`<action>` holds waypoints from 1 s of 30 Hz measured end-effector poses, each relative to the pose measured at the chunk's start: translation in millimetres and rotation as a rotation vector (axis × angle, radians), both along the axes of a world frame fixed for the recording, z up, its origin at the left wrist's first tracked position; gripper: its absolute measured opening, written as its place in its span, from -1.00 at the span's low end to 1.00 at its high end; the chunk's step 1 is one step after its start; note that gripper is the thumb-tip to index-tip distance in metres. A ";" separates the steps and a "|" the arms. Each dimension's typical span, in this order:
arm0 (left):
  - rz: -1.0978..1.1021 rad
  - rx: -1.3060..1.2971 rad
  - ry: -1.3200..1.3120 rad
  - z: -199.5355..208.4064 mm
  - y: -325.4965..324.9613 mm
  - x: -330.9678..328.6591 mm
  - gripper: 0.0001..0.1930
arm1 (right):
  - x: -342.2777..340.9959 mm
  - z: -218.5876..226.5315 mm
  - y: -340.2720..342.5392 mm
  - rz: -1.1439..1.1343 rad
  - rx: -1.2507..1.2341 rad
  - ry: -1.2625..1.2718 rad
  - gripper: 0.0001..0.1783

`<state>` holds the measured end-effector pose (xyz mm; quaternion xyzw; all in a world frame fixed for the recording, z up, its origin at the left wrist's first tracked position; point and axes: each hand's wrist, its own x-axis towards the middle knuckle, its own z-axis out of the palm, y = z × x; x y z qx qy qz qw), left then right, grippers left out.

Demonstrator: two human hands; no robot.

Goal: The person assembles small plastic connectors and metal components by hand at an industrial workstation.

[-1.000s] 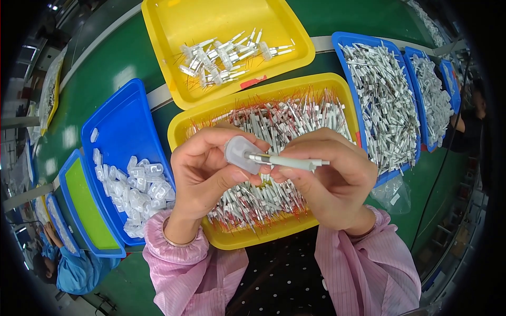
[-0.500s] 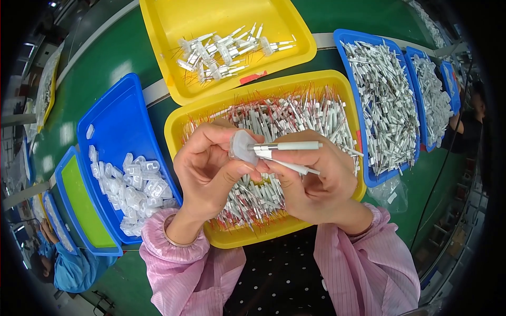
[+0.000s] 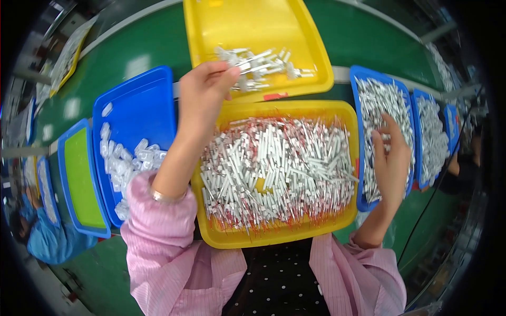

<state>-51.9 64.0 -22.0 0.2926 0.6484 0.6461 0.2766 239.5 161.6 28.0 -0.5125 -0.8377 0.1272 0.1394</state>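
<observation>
My left hand (image 3: 208, 87) is at the near left of the far yellow tray (image 3: 253, 16), its thumb and fingertips closed. It pinches a clear plastic cap with white-and-metal rods (image 3: 254, 68); the cap is mostly hidden by the fingers. Similar capped pieces (image 3: 287, 57) lie in that tray. My right hand (image 3: 391, 158) is over the blue tray of white-and-metal rods (image 3: 371, 100), fingers apart and curved, with nothing visible between them. Between my arms sits the near yellow tray (image 3: 226, 239), full of white rods with thin red wires (image 3: 276, 163).
On the left are a blue tray (image 3: 142, 105) with loose clear caps (image 3: 126, 163) and a blue-rimmed green tray (image 3: 81, 179). Another blue tray (image 3: 432, 137) with clear pieces lies at the far right. A person in blue (image 3: 58, 237) is at the lower left.
My hands have parted from the middle. The left moved forward to the far yellow tray with the capped rods; the right let go and went to the right blue tray. The view shifted.
</observation>
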 end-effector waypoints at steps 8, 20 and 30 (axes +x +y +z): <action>0.249 -0.341 0.823 -14.5 22.4 5.8 -0.76 | 68.5 -58.4 26.9 0.056 0.145 -0.280 -0.60; 0.022 -1.246 1.132 26.4 -133.4 -70.2 -0.86 | 78.0 -38.5 49.8 -0.096 0.007 0.110 -0.80; 0.016 -0.843 0.909 22.3 -169.2 -62.1 -0.74 | 112.3 -44.7 91.2 -0.238 0.073 0.915 -0.81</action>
